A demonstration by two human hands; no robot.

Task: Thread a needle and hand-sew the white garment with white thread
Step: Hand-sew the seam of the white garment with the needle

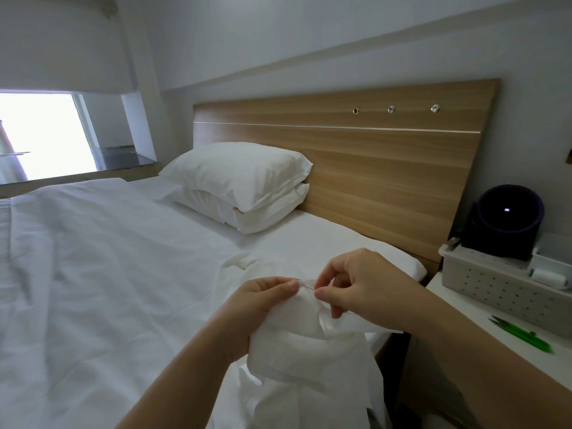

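Observation:
The white garment [297, 345] is bunched above the bed's near right edge and hangs down toward me. My left hand [263, 301] grips a fold of it, thumb and fingers pinching the cloth at the top. My right hand [356, 283] pinches a thin needle [308, 284] that lies between the two hands at the garment's edge. The thread itself is too fine to make out. A white thread spool [549, 278] rests in a compartment of the grey tray on the nightstand.
A bed with a white sheet [108, 274] and two stacked pillows [241, 187] fills the left. On the white nightstand [483, 323] stand a perforated grey tray [495, 283], a dark round speaker [507, 218] and green thread snips [520, 334]. Wooden headboard [371, 168] behind.

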